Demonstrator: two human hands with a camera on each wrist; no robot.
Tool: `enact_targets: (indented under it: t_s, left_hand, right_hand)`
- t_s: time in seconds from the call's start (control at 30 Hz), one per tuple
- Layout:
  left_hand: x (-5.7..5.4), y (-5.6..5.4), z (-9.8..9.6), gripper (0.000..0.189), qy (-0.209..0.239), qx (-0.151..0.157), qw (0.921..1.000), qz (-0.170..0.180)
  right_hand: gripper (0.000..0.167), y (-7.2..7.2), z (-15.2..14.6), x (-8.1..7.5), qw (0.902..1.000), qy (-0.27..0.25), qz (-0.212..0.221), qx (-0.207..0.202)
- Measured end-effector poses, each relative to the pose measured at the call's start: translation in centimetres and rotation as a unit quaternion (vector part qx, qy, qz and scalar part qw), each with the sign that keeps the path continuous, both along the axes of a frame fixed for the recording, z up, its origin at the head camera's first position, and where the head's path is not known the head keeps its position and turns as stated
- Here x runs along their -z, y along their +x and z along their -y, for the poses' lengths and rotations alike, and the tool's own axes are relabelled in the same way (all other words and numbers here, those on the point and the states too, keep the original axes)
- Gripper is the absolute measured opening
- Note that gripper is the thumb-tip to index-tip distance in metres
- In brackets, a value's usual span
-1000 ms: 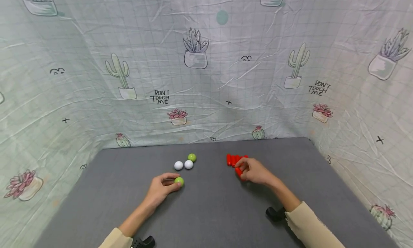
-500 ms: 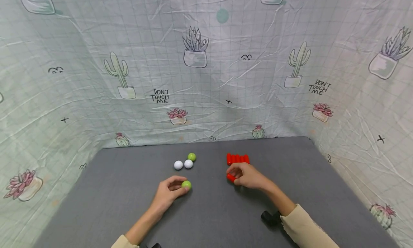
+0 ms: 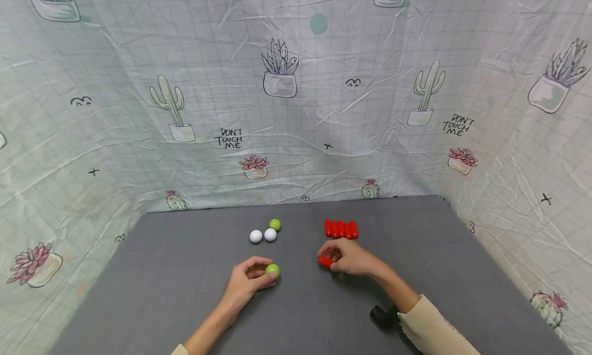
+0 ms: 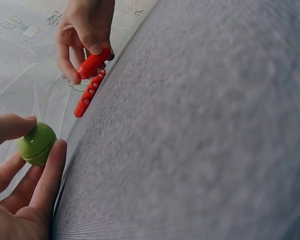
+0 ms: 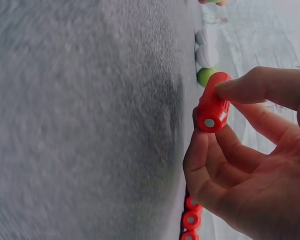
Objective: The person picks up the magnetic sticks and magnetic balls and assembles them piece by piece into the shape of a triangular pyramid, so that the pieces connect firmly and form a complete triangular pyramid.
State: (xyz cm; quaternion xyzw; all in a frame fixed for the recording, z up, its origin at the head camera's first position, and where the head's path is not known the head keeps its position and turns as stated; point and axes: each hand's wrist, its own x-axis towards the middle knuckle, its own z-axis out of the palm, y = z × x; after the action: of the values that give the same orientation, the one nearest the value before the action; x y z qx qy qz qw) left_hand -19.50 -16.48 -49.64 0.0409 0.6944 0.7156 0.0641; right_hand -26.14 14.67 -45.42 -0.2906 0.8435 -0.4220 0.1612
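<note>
The left hand pinches a green ball and, well apart, the right hand pinches a red tube, while beyond them on the surface lie five more tubes side by side and, farther left, two white balls near another green ball.

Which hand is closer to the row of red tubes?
Right. The right hand is just on the near side of the row of red tubes; the left hand is farther off, toward the near left.
</note>
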Motion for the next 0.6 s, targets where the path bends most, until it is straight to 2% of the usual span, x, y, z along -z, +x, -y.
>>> enact_targets:
  t_s: [0.37, 0.6]
  left_hand:
    - [-0.1, 0.7, -0.7, 0.041, -0.039, -0.027, 0.9988, -0.012]
    - [-0.2, 1.2, -1.0, 0.041, -0.043, -0.017, 0.9987, -0.019]
  right_hand:
    - [0.040, 0.6, 1.2, -0.1, 0.9998, -0.004, -0.003, -0.020]
    - [0.041, 1.1, 2.0, -0.1, 0.9995, 0.023, -0.007, -0.020]
